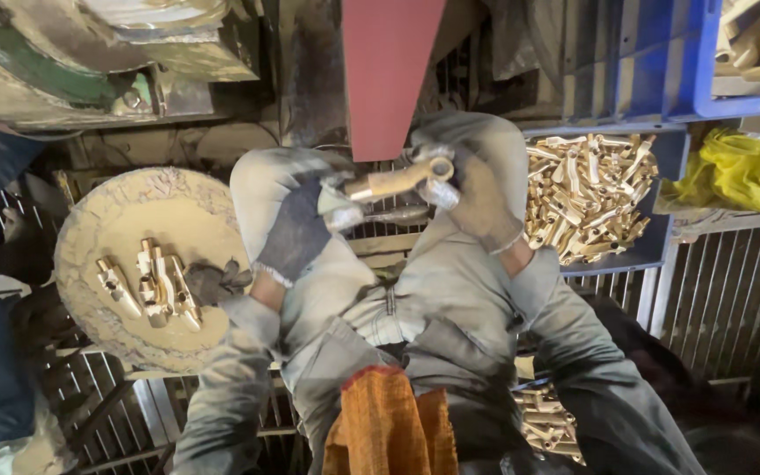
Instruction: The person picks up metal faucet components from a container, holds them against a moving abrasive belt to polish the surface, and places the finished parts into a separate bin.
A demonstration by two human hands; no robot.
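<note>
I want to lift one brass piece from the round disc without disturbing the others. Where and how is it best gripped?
Probably the leftmost brass piece on the round disc. It lies a little apart from the cluster. Pinch its long sides near the middle, coming from above and from the left, where the disc is bare.

Brass part sitting between left hand and right hand. Round disc lying left, carrying several fittings. Blue tray lying right, holding piled fittings.
</note>
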